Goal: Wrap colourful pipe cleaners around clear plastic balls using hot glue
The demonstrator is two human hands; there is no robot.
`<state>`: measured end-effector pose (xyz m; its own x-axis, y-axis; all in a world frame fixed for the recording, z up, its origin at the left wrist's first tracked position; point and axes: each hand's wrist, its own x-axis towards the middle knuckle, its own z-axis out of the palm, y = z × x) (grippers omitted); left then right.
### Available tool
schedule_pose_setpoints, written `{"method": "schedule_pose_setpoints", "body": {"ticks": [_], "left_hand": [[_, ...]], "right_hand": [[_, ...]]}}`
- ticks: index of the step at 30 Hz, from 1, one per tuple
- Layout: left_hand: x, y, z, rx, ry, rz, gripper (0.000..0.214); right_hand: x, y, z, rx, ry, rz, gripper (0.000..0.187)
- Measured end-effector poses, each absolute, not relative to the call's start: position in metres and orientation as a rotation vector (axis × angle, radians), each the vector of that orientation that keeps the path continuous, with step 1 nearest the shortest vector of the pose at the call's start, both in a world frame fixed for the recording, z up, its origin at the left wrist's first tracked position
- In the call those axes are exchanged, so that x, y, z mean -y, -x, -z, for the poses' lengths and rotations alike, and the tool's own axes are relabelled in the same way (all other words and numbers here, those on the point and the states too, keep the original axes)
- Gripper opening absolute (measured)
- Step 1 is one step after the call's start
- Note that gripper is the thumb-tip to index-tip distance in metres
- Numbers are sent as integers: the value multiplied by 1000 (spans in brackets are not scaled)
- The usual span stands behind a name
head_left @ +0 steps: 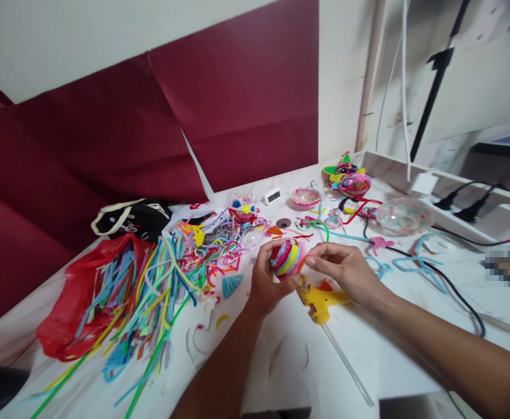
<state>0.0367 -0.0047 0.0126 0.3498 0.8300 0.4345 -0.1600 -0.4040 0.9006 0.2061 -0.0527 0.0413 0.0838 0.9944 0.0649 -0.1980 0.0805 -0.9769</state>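
Note:
A ball point(288, 259) wrapped in pink, yellow, blue and red fuzzy stripes sits in my left hand point(267, 288), whose fingers and thumb curl round it. At the ball's right edge, the thumb and fingertips of my right hand point(340, 266) are pinched together. A bit of orange pipe cleaner point(301, 265) shows at those fingertips, against the ball. Just below the hands a yellow glue gun point(320, 299) lies on the white table point(298, 355), with a clear glue stick point(346, 364) sticking out of it. My right wrist partly covers the glue gun's end.
A red plastic bag point(69, 308) and a heap of pipe cleaners point(150, 297) spread over the left. Finished-looking decorated balls point(354, 183), a clear bowl point(403, 216), a pink-rimmed bowl point(306, 198) and a small digital clock point(272, 196) stand behind. A black cable point(460, 291) crosses the right side.

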Motion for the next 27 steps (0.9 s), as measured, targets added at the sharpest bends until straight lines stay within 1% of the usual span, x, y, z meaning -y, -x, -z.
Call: {"method": "schedule_pose_setpoints", "body": {"ticks": [3, 12, 20, 27], "left_hand": [[5, -37, -13, -625, -1628, -1228, 60], [7, -37, -14, -620, -1611, -1215, 60], [5, -36, -14, -621, -1599, -1191, 59], [5, -36, -14, -588, -1579, -1175, 58]], "right_hand": [[53, -206, -43, 1035, 1052, -1188, 33], [51, -210, -38, 1087, 1040, -1187, 32], [48, -214, -32, 1237, 1088, -974, 23], [47, -213, -34, 1166, 1091, -1052, 29]]}}
